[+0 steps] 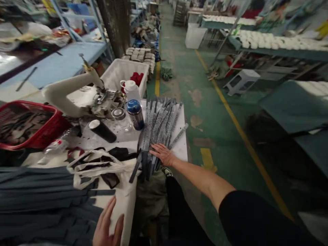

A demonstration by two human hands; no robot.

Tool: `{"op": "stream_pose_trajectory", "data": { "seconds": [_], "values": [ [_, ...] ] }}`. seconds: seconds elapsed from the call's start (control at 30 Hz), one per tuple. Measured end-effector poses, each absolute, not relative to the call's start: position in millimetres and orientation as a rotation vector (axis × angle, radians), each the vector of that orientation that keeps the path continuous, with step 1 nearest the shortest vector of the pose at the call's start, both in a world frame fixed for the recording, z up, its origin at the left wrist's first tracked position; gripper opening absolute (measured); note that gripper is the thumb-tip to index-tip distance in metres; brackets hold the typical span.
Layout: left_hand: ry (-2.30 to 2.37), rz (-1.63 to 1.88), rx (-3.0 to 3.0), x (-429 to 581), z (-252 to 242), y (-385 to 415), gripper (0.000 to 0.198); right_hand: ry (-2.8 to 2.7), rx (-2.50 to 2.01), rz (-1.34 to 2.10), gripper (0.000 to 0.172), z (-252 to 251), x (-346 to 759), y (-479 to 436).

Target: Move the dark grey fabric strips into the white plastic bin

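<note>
My right hand [163, 154] reaches across to the table's near right corner and rests flat, fingers spread, on the lower end of a fanned bundle of grey fabric strips [160, 124]. My left hand [107, 227] lies at the bottom of the view with its fingers on a white cloth bag [102, 169] that has black patches. Dark grey-blue folded fabric [43, 201] lies to the left of that hand. Neither hand grips anything.
A white sewing machine [77, 94] stands at the back of the table. Near it are a blue-capped bottle [135, 114], a white jug [131, 89], a black roll [102, 130], a red basket [30, 124] and a white bin [123, 73]. A green aisle floor [217, 116] runs to the right.
</note>
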State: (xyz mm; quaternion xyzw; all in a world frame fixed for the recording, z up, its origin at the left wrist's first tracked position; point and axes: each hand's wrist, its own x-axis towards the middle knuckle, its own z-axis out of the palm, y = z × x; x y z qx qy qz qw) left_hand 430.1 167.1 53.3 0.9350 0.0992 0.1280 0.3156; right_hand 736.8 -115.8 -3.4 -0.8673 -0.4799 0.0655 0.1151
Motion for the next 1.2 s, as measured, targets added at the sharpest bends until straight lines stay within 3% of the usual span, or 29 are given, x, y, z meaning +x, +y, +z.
{"op": "stream_pose_trajectory", "data": {
  "seconds": [0.17,0.37,0.53,0.77,1.07,1.2],
  "values": [
    [-0.085,0.349,2.52,637,91,104,0.06,-1.418,-2.422,0.09,0.071,-8,736,-115],
    [0.543,0.018,2.642,767,62,69,0.087,-1.401,-2.314,-0.032,0.054,-14,734,-117],
    [0.683,-0.23,2.585,779,58,42,0.091,-1.385,-2.202,-0.029,0.045,-15,735,-116],
    [0.619,-0.271,2.962,764,52,-4,0.119,-1.4,-2.071,0.064,0.036,-23,734,-114],
    [0.703,-0.325,2.974,770,42,-9,0.121,-1.356,-2.011,0.181,0.044,-21,735,-115],
    [0.742,-0.365,2.948,772,45,-9,0.119,-1.379,-1.938,0.285,0.065,-17,739,-119]
  ]
}}
